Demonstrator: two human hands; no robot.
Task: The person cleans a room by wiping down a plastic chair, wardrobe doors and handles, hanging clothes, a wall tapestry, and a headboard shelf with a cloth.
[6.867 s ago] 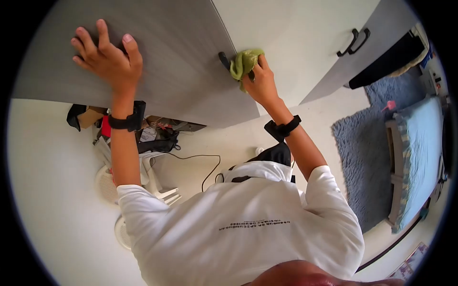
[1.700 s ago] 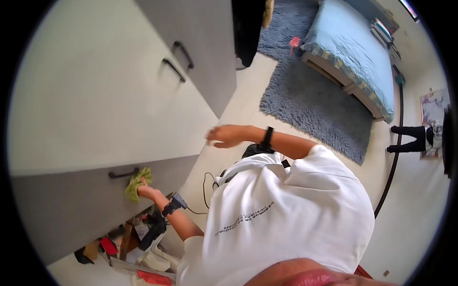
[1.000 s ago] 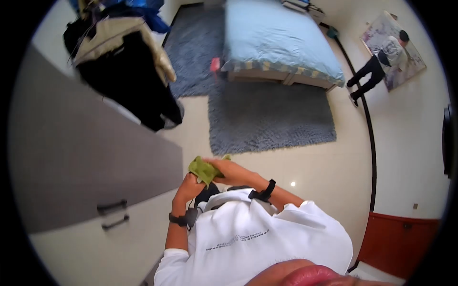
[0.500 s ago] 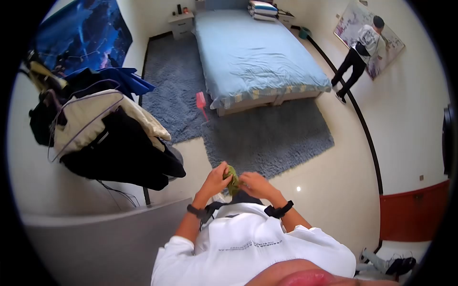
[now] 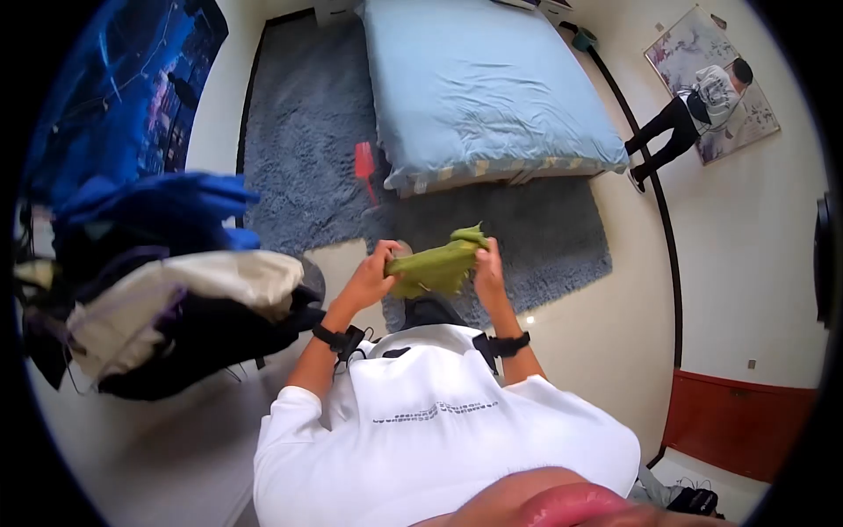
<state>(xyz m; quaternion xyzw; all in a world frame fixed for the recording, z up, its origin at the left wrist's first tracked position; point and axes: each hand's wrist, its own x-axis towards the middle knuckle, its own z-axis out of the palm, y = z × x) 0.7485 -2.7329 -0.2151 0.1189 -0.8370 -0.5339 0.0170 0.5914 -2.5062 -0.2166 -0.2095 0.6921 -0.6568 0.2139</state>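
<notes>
A green cloth (image 5: 435, 267) is stretched between my two hands in front of my body, above the floor and the edge of the grey rug. My left hand (image 5: 371, 277) grips its left end, the fingers closed on it. At the right end, my right hand (image 5: 488, 268) holds the cloth near its bunched upper corner. Black bands with small devices are strapped on both wrists.
A bed (image 5: 492, 88) stands ahead on a grey rug (image 5: 294, 132), with a red dustpan (image 5: 363, 162) beside it. Clothes (image 5: 189, 290) hang at the left. Another person (image 5: 694, 119) is by a picture at the right wall.
The view has turned away from the cabinet doors and handles toward the bed. The cloth, earlier wiping at a handle, then bunched between both hands, is now spread out between them.
</notes>
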